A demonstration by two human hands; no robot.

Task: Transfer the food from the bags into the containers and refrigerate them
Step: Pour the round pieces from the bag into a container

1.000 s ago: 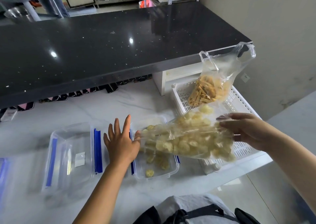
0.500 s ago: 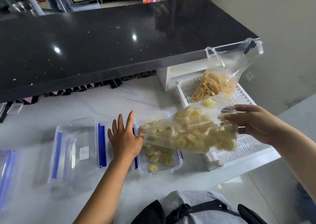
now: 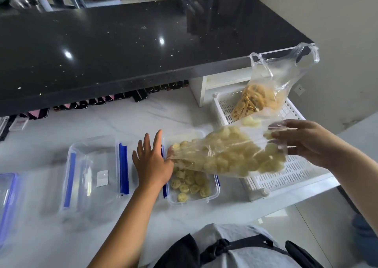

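Note:
My right hand (image 3: 300, 142) holds the closed end of a clear bag of pale yellow food pieces (image 3: 227, 155), tilted with its mouth down and to the left. The mouth hangs over a clear container with blue clips (image 3: 214, 194), where several pieces lie. My left hand (image 3: 152, 161) rests at the container's left rim with fingers spread straight and its thumb at the bag's mouth. A second clear bag with orange-yellow strips (image 3: 255, 102) stands in the white perforated tray (image 3: 286, 177).
A clear lid with blue clips (image 3: 92, 173) lies left of the container on the white marble counter (image 3: 143, 120). Another blue-edged container (image 3: 6, 202) is at the far left. A black raised countertop (image 3: 122, 42) overhangs the back. The tray sits at the counter's right end.
More food pieces have dropped from the bag into the container. My right hand has lifted the bag's closed end slightly. My left hand stays at the container's rim.

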